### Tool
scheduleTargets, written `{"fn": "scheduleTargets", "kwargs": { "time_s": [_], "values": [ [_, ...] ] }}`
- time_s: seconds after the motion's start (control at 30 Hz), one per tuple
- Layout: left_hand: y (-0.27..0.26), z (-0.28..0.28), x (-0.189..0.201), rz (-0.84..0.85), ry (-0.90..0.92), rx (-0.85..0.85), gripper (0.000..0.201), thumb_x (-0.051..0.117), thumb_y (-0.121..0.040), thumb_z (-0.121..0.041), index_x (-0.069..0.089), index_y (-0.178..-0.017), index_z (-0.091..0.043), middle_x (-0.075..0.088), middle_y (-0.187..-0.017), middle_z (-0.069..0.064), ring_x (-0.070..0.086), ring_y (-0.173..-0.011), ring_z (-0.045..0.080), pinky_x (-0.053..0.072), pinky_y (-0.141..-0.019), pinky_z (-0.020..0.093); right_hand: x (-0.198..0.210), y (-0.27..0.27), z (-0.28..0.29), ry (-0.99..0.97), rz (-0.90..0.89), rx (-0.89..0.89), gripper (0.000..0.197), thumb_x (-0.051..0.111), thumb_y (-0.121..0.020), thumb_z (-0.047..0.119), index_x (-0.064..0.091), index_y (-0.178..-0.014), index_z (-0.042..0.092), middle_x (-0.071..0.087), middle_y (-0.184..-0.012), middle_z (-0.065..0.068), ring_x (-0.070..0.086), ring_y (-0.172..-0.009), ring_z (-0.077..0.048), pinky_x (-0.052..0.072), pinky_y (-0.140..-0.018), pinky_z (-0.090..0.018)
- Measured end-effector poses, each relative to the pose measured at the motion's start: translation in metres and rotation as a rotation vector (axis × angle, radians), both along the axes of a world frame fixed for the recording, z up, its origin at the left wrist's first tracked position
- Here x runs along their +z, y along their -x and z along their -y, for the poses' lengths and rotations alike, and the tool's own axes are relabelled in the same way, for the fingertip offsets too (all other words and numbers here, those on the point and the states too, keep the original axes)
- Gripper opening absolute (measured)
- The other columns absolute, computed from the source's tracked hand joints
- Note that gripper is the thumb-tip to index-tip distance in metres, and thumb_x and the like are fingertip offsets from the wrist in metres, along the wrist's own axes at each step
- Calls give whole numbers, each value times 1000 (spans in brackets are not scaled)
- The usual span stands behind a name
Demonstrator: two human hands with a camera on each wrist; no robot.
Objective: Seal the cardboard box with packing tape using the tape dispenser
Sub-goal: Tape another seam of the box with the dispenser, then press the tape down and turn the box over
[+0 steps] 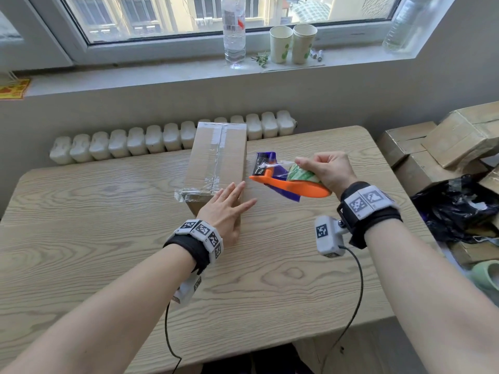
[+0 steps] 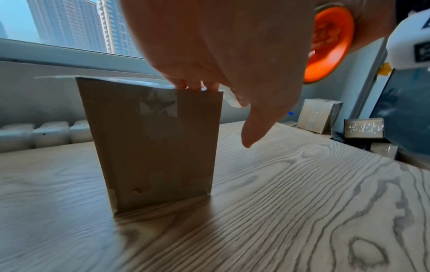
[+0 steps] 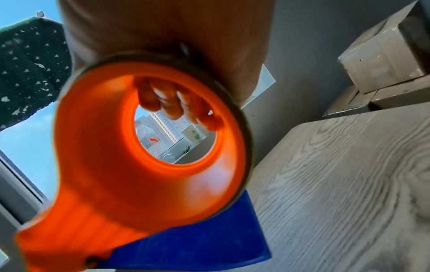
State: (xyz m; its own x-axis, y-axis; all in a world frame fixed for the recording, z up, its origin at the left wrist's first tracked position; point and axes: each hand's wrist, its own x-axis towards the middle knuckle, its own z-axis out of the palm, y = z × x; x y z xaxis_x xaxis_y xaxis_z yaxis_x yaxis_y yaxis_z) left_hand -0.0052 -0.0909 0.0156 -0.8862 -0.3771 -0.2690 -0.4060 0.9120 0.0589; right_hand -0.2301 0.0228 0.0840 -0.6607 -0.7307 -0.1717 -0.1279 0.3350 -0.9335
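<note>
A brown cardboard box (image 1: 216,160) lies lengthwise on the wooden table (image 1: 94,201), with clear tape running along its top seam and a loose end hanging past its near left corner. My left hand (image 1: 229,203) lies flat with straight fingers on the box's near right corner (image 2: 197,95). My right hand (image 1: 326,168) grips the orange and blue tape dispenser (image 1: 286,182), held in the air just right of the box. In the right wrist view my fingers (image 3: 172,104) curl through the dispenser's orange ring (image 3: 144,147).
A white radiator (image 1: 162,139) runs behind the table. On the windowsill stand a water bottle (image 1: 233,31) and two paper cups (image 1: 293,43). Stacked cardboard boxes (image 1: 445,141) and a black plastic bag (image 1: 456,209) crowd the right side.
</note>
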Motion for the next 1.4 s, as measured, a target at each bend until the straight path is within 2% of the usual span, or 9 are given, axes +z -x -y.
{"fn": "scheduleTargets", "kwargs": {
  "time_s": [0.13,0.23,0.43,0.53,0.83,1.03,1.2,1.3,1.4],
  "values": [
    [0,3,4,-68,-127,33,81,53,-81,-25,6,-146,-41,-14,-158,7,-9,-147,24,-1,-118,35,-11,-10,-2,-141,-122,-46,48,76,-71,44,45,-47,17,50,-51,2,46,-47,-10,39,-49,-22],
    [-4,4,9,-190,-210,101,82,54,-84,-25,3,-148,-29,-12,-159,4,-10,-146,17,0,-120,34,-26,-21,-5,-300,-241,-30,49,70,-72,53,52,-53,12,52,-55,-1,48,-54,-16,37,-57,-28],
    [-36,14,7,-240,-175,418,73,43,-94,-29,0,-148,-7,-12,-157,14,-11,-146,24,-4,-120,34,-58,-56,-8,-492,-439,107,27,60,-84,42,57,-73,17,67,-88,-18,61,-87,-34,40,-73,-33],
    [-50,18,2,-251,-215,532,74,44,-94,-29,1,-147,-1,-13,-156,20,-13,-145,29,-1,-121,38,-71,-71,-11,-516,-560,147,32,55,-88,42,60,-90,11,69,-94,-19,61,-95,-37,40,-82,-37],
    [-52,17,-7,-461,-375,651,64,48,-92,-15,14,-146,-2,-5,-157,18,-5,-147,26,2,-119,31,-104,-99,-28,-589,-548,238,32,53,-89,45,56,-94,14,68,-94,-12,61,-94,-31,41,-82,-37],
    [-51,20,3,-501,-448,715,53,47,-91,-6,28,-140,-6,3,-158,16,8,-147,23,14,-115,27,-129,-106,-32,-775,-555,448,27,57,-86,44,61,-90,18,68,-92,-6,62,-95,-31,43,-84,-35],
    [-52,26,6,-555,-496,830,50,47,-90,-7,33,-138,-10,31,-151,11,33,-137,23,28,-107,28,-139,-113,-30,-902,-557,562,25,55,-88,36,65,-100,16,68,-107,-10,59,-104,-33,43,-87,-34],
    [-51,29,9,-555,-531,905,52,46,-91,-10,30,-141,-11,43,-143,10,43,-128,28,33,-102,29,-130,-117,-30,-850,-531,496,29,53,-88,32,62,-107,12,66,-110,-11,60,-104,-32,45,-87,-36],
    [-50,29,10,-544,-552,931,55,45,-92,-13,26,-144,-13,42,-146,10,42,-130,29,33,-104,31,-112,-114,-19,-610,-542,263,28,47,-90,21,56,-113,7,61,-115,-13,57,-108,-32,45,-91,-38]
  ]
}}
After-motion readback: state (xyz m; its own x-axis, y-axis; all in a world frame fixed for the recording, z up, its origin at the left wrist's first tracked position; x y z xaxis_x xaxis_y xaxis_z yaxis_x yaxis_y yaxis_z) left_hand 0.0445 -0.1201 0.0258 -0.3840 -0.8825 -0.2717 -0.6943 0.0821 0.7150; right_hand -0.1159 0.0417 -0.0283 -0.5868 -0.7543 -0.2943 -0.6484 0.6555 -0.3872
